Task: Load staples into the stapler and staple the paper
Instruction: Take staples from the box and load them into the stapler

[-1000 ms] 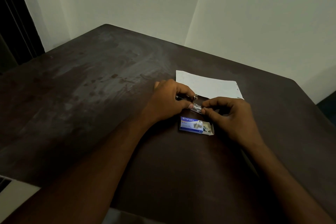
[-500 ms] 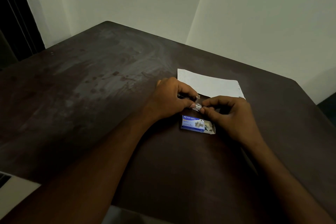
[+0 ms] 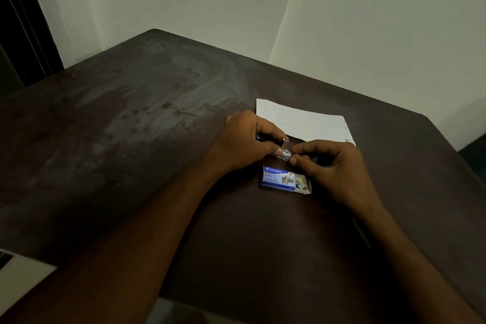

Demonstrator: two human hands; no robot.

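Observation:
My left hand (image 3: 243,143) grips a small dark stapler (image 3: 282,141), mostly hidden under the fingers, with its metal front end showing. My right hand (image 3: 332,166) pinches a short silver strip of staples (image 3: 286,153) at the stapler's metal channel. Whether the strip sits in the channel I cannot tell. A blue staple box (image 3: 285,179) lies just below both hands, its tray slid partly out to the right. A white sheet of paper (image 3: 302,121) lies flat behind the hands.
The dark brown table (image 3: 131,126) stands in a room corner with pale walls behind. A pale object (image 3: 15,276) shows at the lower left corner. The table's right edge runs close to my right forearm.
Both hands have stayed together over the stapler with only small finger shifts. The staple strip remains pinched at the stapler's front.

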